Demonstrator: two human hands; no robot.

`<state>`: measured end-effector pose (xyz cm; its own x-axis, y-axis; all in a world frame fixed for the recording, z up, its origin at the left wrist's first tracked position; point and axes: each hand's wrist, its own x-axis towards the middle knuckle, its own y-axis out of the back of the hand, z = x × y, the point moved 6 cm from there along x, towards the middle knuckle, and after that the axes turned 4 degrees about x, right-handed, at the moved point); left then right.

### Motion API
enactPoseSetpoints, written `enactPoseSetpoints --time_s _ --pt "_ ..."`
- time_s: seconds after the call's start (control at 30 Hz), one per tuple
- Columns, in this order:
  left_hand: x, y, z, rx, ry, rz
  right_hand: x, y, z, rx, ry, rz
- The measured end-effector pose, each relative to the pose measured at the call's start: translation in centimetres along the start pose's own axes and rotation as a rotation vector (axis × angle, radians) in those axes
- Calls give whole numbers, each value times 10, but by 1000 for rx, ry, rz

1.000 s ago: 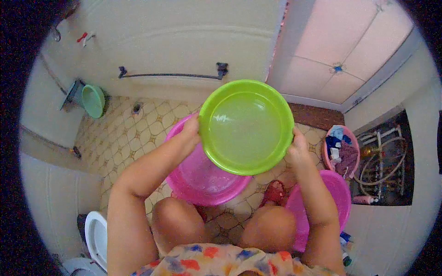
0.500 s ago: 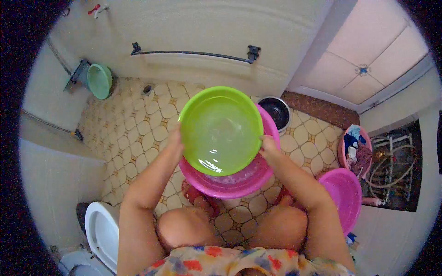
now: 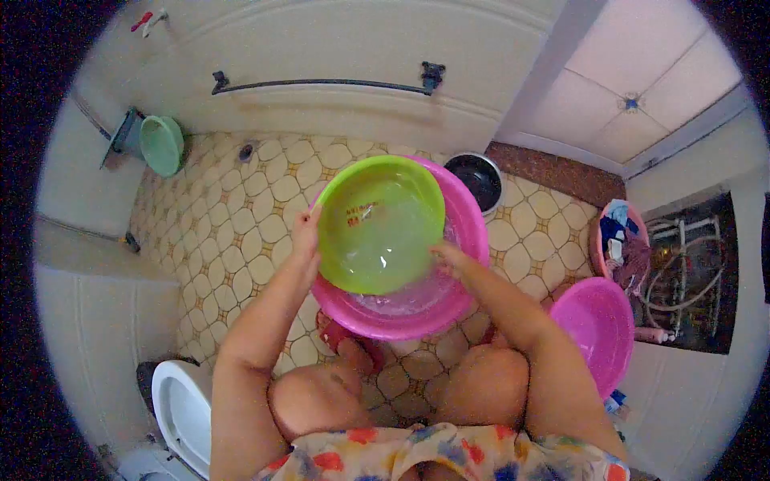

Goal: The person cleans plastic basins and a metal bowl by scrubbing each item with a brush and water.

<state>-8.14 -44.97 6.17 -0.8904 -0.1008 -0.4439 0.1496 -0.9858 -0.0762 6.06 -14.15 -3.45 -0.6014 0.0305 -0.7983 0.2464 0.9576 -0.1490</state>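
A lime-green basin (image 3: pixel 361 188) with cloudy water in it and red lettering on its inner side is held between my two hands. My left hand (image 3: pixel 305 232) grips its left rim, and my right hand (image 3: pixel 451 258) is closed on the lower right rim. Beneath it, a larger pink basin (image 3: pixel 467 216) stands on the tiled floor with foamy water inside. The green basin is tilted over the pink one and covers much of it. Water looks blurred at the green basin's lower right edge.
A dark round bowl (image 3: pixel 475 183) stands behind the pink basin. At the right are a pink tub of clothes (image 3: pixel 598 240) and another magenta basin (image 3: pixel 593 333). A pale green basin (image 3: pixel 163 146) leans at the far left. The toilet (image 3: pixel 180 405) is at lower left.
The green basin has moved slightly left and down and tilted, with both hands still on its rim. Its water has shifted toward the lower right, and red lettering now shows.
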Motion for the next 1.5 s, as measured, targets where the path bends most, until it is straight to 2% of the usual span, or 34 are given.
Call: enactPoseSetpoints --time_s 0.07,0.17,0.2,0.27,0.37,0.47,0.57,0.63,0.67,0.73,0.9,0.97,1.0,1.1,1.13,1.2,1.27,1.37,1.47,1.5 --pt "-21 -23 32 137 -73 -3 -13 -3 -13 -91 23 -65" --pt "-1 -37 45 596 -271 -70 -50 -16 -50 -240 237 -349" --pt "9 -41 46 601 -290 -104 -49 -12 -55 -296 268 -339" --pt "18 -56 54 611 -333 -173 -42 3 -63 -406 333 -313" --pt "-40 -96 98 563 -371 -148 -148 9 -120 -576 388 -169" --pt "-125 -143 141 543 -226 -277 -141 63 -119 -432 642 -83" --pt "-135 -190 132 629 -266 -433 -213 106 -126 -514 742 184" --pt "-161 -224 127 635 -341 -553 -232 151 -94 -361 621 388" --pt "-176 -239 124 628 -387 -615 -244 171 -79 -295 663 422" --pt "-218 -262 118 607 -362 -716 -271 211 -46 -178 670 517" --pt "-273 -301 79 667 -297 -906 -335 286 66 125 459 808" --pt "-301 -308 64 678 -237 -991 -355 308 116 273 455 888" --pt "-312 -310 57 696 -209 -983 -366 320 139 340 457 926" --pt "-280 -339 -30 657 -172 -1040 -386 369 223 454 753 1187" --pt "-303 -338 -32 838 -158 -980 -400 380 250 341 680 1307" --pt "-276 -349 -107 850 -113 -1071 -427 390 293 93 503 1524" --pt "-276 -355 -155 968 -56 -1227 -442 386 319 24 276 1649" --pt "-339 -345 -154 1009 177 -1101 -446 386 352 14 -49 1744" --pt "-344 -345 -186 1034 257 -1164 -426 416 387 201 -63 1685" --pt "-350 -347 -184 1049 284 -1171 -420 427 399 306 19 1624"
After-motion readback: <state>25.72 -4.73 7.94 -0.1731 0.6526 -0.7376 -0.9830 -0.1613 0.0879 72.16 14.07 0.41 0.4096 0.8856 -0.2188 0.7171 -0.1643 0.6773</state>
